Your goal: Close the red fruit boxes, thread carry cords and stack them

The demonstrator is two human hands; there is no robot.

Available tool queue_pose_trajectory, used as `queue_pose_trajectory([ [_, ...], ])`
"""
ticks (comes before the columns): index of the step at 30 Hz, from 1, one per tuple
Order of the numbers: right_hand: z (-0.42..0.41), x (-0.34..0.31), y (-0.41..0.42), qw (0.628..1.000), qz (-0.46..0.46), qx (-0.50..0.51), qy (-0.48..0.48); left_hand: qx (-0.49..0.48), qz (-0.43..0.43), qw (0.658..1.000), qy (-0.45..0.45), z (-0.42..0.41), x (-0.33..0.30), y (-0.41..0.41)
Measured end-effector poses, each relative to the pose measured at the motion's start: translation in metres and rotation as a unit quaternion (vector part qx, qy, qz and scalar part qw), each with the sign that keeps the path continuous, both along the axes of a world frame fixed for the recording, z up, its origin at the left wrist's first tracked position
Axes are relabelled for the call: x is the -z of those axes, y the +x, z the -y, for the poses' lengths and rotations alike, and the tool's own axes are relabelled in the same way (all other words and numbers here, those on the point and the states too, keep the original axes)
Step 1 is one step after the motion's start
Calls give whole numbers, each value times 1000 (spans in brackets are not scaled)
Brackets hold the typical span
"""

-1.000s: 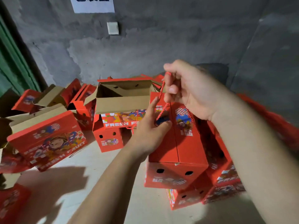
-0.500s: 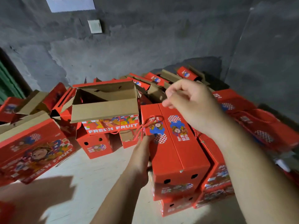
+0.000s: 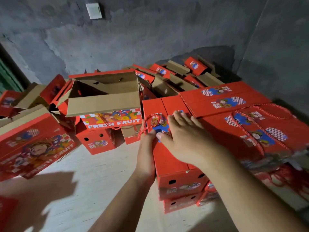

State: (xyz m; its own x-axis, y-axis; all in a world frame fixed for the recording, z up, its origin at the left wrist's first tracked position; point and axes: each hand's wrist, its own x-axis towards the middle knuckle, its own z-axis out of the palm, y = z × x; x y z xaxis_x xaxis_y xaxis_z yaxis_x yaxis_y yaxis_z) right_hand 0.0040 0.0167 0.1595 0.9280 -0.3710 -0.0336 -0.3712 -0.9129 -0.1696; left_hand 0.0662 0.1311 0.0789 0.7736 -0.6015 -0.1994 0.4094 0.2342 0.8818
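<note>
Both hands on one closed box [image 3: 168, 158] — right hand [image 3: 182, 139] flat, left hand [image 3: 147, 148] gripping.

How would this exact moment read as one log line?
stage: stacking | closed box on stack | cord threaded | right hand flat on lid | left hand at box side

A closed red cardboard fruit box [image 3: 168, 158] sits at frame centre on top of a stack, a twisted red carry cord [image 3: 147, 124] looped over its far left corner. An open-flapped red cardboard box [image 3: 107, 104] stands upper left of it. More corded closed boxes [image 3: 250, 131] lie right.
</note>
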Motion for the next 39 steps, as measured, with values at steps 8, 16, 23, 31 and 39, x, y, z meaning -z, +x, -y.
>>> queue_pose_trajectory([
  [8, -10, 9, -4, 1000, 15, -4, 4, 10, 45, 998, -33, -3, -2, -6],
  [16, -38, 8, 0, 999, 16, 32, -5, -4, 78, 996, 43, -34, -7, 4],
  [23, -191, 16, 38, 986, 108, -120, 48, -45, 131, 984, 110, -172, -16, 21],
  [31, -433, 102, 95, 904, -74, -326, 266, -186, 178, 904, 342, -467, 34, 41],
  [39, -605, 148, 147, 884, -97, -340, 307, -311, 263, 772, 488, -643, 59, 64],
])
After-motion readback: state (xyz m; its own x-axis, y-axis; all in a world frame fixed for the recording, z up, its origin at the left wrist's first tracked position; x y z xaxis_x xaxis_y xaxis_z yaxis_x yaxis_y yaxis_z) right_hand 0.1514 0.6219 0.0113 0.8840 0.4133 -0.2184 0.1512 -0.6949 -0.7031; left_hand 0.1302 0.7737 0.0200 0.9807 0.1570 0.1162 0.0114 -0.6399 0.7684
